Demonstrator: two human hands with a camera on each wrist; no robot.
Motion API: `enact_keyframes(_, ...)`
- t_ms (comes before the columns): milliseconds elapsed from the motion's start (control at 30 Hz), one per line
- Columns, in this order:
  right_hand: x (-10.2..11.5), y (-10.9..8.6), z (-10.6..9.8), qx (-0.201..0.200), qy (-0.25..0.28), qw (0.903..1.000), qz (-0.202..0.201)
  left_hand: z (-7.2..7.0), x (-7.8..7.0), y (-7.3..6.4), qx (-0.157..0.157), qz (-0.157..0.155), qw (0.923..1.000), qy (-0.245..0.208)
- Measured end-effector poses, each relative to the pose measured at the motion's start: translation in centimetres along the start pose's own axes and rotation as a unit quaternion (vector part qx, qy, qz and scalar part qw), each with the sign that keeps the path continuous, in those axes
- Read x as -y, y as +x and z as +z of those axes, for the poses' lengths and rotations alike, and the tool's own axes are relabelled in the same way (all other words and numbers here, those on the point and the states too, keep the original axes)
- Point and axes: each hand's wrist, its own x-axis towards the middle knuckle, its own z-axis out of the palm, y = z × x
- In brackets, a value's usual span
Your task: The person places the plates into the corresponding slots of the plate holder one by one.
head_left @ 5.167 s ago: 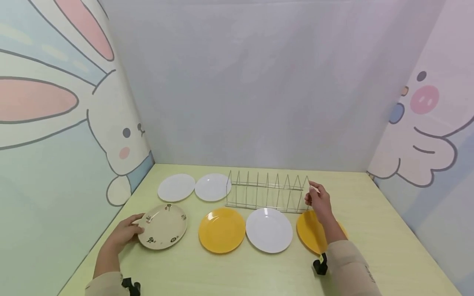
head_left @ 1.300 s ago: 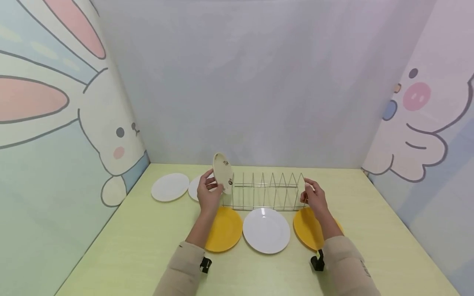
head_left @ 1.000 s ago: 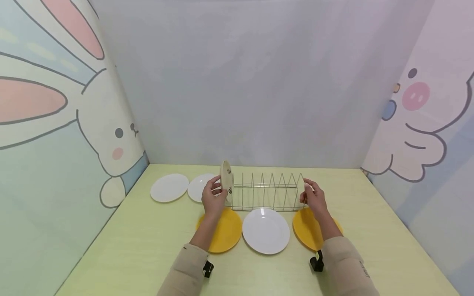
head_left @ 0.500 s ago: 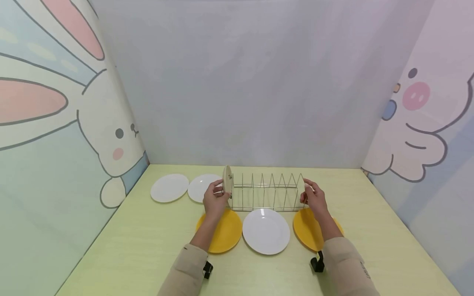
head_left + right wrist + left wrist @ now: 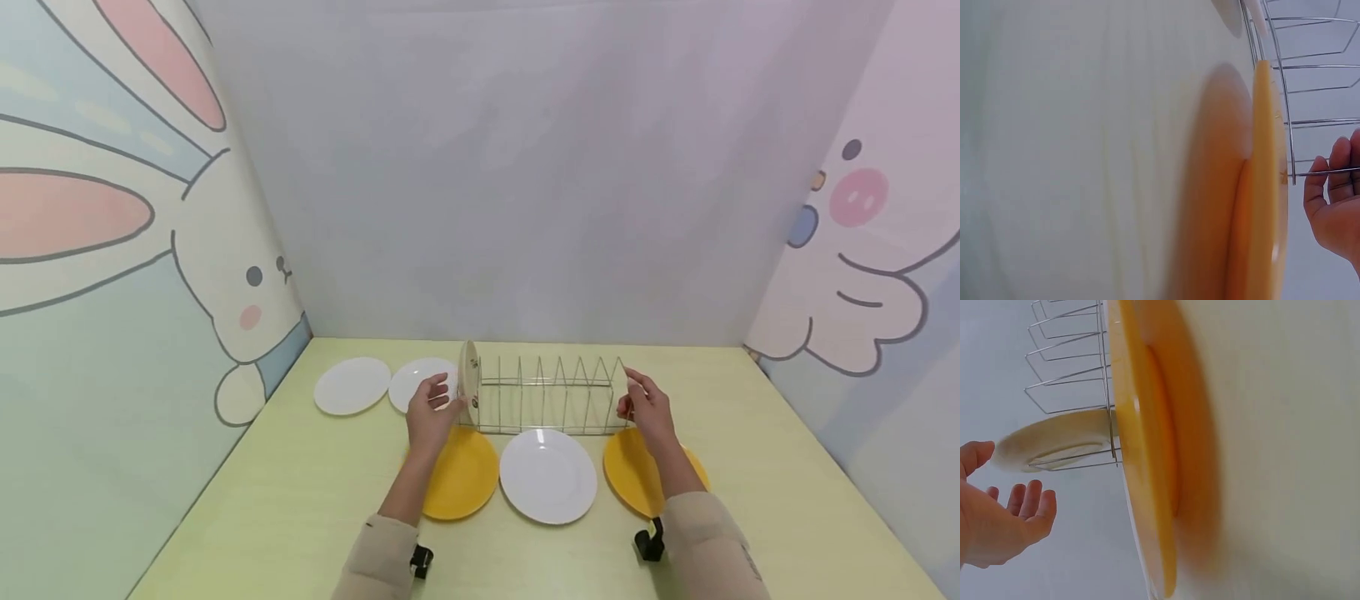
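A cream plate [image 5: 468, 379] with a printed rim stands on edge in the leftmost slot of the wire dish rack [image 5: 545, 382]. My left hand [image 5: 431, 421] is just left of it, fingers spread and loosely bent. In the left wrist view, a gap shows between that hand [image 5: 1000, 519] and the upright plate [image 5: 1054, 434]. At the rack's right end, my right hand [image 5: 647, 412] grips the end wire. The right wrist view has its fingers [image 5: 1339, 164] curled behind that wire, with the thumb out of sight.
Before the rack lie a yellow plate [image 5: 461, 475], a white plate [image 5: 548, 477] and another yellow plate [image 5: 633, 475], partly under my right forearm. Two white plates [image 5: 352, 386] lie at the back left. A grey backdrop [image 5: 525, 183] rises behind the table.
My left hand lifted the cream plate from the table's left side, turned it upright, lowered it into the rack's left slot and let go. The right hand stayed at the rack's end.
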Motion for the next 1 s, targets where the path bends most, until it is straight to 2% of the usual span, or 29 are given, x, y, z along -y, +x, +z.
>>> enact_keyframes(200, 1.6, -0.9, 0.2, 0.008, 0.025, 0.9996, -0.006, -2.0, 0.5, 0.8, 0.009, -0.026, 0.9996, 0.001)
enact_keyframes(467, 2.5, -1.6, 0.1, 0.004, 0.009, 0.9999, -0.003, -4.2, 1.9, 1.9, 0.021, -0.048, 0.9984, 0.022)
enact_keyframes(733, 1.1, -0.6, -0.5, 0.014, 0.016, 0.9998, 0.005, -5.8, 3.7, 3.3, 0.027, -0.076, 0.9961, 0.035)
enact_keyframes(1000, -0.5, 0.4, -0.4, 0.014, 0.007, 0.9999, -0.006, -7.4, 5.0, 5.4, 0.057, -0.096, 0.9921, 0.057)
